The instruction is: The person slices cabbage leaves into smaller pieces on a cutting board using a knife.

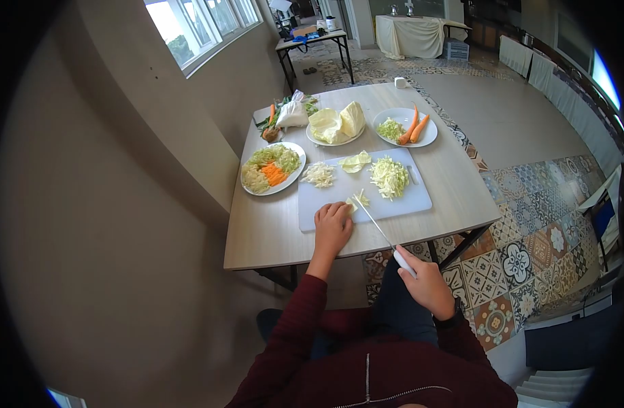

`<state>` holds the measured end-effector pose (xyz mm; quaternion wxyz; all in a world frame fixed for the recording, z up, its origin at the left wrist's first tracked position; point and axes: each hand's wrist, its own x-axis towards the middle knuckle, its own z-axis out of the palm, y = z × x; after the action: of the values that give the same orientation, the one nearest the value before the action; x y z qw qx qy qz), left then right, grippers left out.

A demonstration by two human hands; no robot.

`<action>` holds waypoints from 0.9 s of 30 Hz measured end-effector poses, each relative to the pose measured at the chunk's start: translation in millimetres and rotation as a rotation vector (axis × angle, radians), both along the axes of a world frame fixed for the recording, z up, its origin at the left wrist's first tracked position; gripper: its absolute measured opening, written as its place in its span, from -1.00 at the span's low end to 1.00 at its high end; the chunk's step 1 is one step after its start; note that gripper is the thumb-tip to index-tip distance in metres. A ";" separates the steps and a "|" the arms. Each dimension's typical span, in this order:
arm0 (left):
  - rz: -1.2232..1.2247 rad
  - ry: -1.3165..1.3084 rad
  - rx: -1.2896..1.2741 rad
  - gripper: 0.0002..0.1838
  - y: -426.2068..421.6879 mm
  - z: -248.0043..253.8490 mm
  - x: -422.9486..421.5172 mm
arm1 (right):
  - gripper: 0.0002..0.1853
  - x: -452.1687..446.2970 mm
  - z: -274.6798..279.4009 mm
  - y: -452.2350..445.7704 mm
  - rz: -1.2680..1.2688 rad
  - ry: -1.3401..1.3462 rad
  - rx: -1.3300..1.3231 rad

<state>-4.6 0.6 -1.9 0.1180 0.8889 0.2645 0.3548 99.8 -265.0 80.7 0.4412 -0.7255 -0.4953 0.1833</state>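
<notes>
My right hand (424, 279) is wrapped round the white handle of a kitchen knife (405, 264), its blade reaching over the front of the white cutting board (400, 207). The tip is beside cut cabbage strips (362, 198). With fingers curled, my left hand (333, 228) presses a small cabbage piece (351, 205) on the board, partly hidden by the fingertips. Behind it lie a pale shredded pile (318, 175), a loose cabbage leaf (355, 162) and a larger heap of shredded cabbage (389, 178). A second, small blade-like tool (412, 175) rests at the heap's right.
On the left is a plate (256, 190) of shredded vegetables and carrot. Farther back are a plate of cabbage leaves (335, 126), a plate with carrots (414, 129), and a white bag (293, 111) by the wall. A small white object (400, 82) sits at the far edge.
</notes>
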 end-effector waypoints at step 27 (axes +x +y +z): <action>0.011 -0.002 0.021 -0.64 -1.2 -0.5 1.8 | -0.48 13.0 23.4 8.2 0.047 0.109 -0.270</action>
<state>-2.9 -0.6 -2.4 0.1068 0.8883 0.2655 0.3592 112.8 -256.8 104.2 0.3611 -0.7556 -0.4583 0.2976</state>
